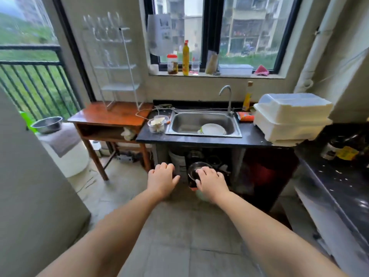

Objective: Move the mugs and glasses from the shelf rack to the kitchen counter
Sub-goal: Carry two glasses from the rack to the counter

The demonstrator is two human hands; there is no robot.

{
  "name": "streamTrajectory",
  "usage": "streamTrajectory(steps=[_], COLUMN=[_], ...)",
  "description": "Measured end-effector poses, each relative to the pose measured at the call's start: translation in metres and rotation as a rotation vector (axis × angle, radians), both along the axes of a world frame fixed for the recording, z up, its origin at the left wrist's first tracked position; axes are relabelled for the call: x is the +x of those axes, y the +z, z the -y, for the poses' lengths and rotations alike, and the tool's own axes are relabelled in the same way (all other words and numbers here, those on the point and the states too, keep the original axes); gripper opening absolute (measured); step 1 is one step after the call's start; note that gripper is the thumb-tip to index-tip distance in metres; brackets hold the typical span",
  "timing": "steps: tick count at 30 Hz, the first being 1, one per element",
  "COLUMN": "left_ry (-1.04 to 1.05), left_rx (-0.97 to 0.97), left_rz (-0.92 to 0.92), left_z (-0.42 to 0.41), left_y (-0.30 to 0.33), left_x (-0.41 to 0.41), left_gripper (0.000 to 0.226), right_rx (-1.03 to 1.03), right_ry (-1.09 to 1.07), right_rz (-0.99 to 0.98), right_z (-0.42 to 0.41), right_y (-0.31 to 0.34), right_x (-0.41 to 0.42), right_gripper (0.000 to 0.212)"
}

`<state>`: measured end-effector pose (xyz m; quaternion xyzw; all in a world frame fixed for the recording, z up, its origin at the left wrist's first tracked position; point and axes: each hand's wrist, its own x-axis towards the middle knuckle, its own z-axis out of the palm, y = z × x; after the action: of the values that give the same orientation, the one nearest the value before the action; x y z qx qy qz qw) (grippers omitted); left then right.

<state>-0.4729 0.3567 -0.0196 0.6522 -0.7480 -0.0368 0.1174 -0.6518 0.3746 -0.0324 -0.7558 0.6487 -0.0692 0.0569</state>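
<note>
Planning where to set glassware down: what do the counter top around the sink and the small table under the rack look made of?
Counter: looks like dark polished stone, judging by its glossy sheen. Small table: apparently reddish-brown varnished wood, with faint reflections.

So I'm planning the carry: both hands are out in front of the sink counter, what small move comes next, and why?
Probably set the dark round glass gripped by the right hand onto the bare black counter right of the steel sink. The left hand looks to hold nothing, and more clear glasses remain on the white wire rack.
</note>
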Motion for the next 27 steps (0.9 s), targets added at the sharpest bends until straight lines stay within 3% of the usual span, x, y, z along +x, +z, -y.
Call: streamTrajectory(steps=[9,17,27], left_ry=[0.282,0.302,0.358], left_rx=[0.02,0.005,-0.032], left_rz=[-0.056,-0.07,-0.214], left_z=[0.041,0.144,0.299], left_y=[0.007,0.016,0.034], left_x=[0.147,0.224,0.323], left_gripper=[0.039,0.032,0.033], right_rx=[0.036,0.005,-0.041], right_ry=[0.237,0.317,0.332], right_rz=[-0.023,-0.043,-0.051], right_z=[0.089,0.211,0.381], right_y=[0.01,0.02,0.051], right_x=[0.15,0.234,0.322], right_gripper=[0.043,0.044,0.041])
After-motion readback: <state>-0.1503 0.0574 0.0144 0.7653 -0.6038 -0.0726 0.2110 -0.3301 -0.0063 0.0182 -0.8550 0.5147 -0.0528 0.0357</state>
